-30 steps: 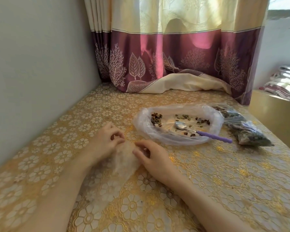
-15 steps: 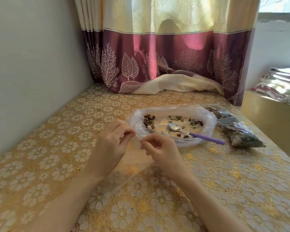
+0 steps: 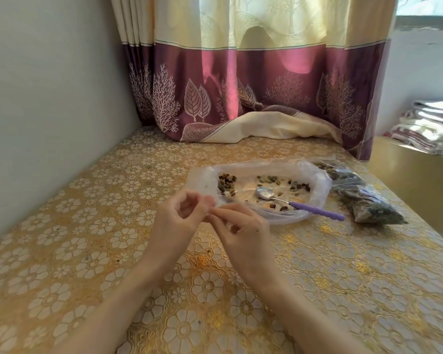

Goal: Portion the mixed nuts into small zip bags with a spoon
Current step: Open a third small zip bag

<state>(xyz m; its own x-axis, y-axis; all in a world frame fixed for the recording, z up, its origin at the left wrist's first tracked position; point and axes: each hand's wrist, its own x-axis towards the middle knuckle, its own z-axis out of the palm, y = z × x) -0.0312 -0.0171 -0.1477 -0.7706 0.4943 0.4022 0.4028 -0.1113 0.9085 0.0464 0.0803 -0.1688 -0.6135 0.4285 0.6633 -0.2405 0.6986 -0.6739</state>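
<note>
My left hand [image 3: 182, 218] and my right hand [image 3: 243, 231] are raised above the table, fingertips meeting. Together they pinch the top edge of a small clear zip bag [image 3: 207, 242], which hangs below them and is hard to make out. Just behind the hands lies a large open plastic bag [image 3: 317, 180] with scattered mixed nuts [image 3: 226, 181] inside. A spoon [image 3: 302, 206] with a purple handle rests in it, bowl toward the left and handle sticking out over the right front edge.
Two filled zip bags [image 3: 368, 204] of nuts lie to the right of the large bag. The table [image 3: 87, 226] has a gold floral cloth. A wall runs along the left, a curtain [image 3: 241, 85] hangs behind, and folded towels [image 3: 430, 123] sit far right.
Both hands lifted the small zip bag off the table and drew together at its top edge. The camera view shifted slightly.
</note>
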